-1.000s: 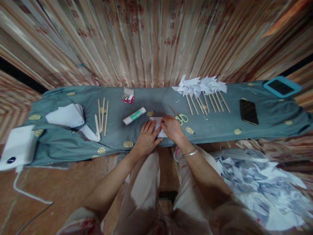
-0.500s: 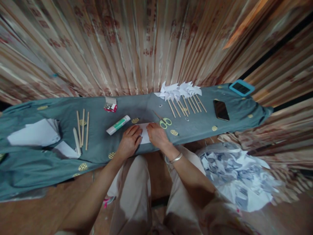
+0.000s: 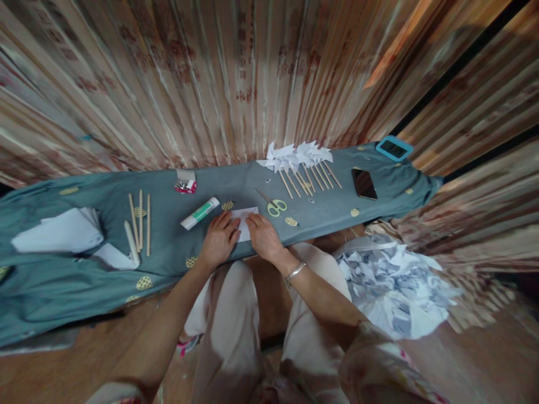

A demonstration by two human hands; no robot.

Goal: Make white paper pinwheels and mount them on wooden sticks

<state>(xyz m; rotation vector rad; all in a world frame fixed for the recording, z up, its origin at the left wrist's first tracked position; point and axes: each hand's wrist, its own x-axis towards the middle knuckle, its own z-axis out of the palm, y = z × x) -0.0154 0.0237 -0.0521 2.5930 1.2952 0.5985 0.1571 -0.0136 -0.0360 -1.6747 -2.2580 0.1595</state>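
A small white sheet of paper lies on the cloth-covered table in front of me, between both hands. My left hand holds its left side, fingers bent over the edge and pressed on it. Over the right side, my right hand has its fingers curled down onto the paper; the fingertips are partly hidden. Just left of the sheet is a white-and-green glue stick. Green-handled scissors lie to the right. White paper pinwheels on wooden sticks rest in a row behind them.
At the left are a paper stack, several wooden sticks and a rolled white paper piece. A small red-and-white box stands behind the glue stick. A phone and blue-framed device lie right; a scrap bag is below.
My right hand has shifted slightly along the paper, and more of the sheet's far right corner shows. The whole view has moved a little, so the table things appear further left.
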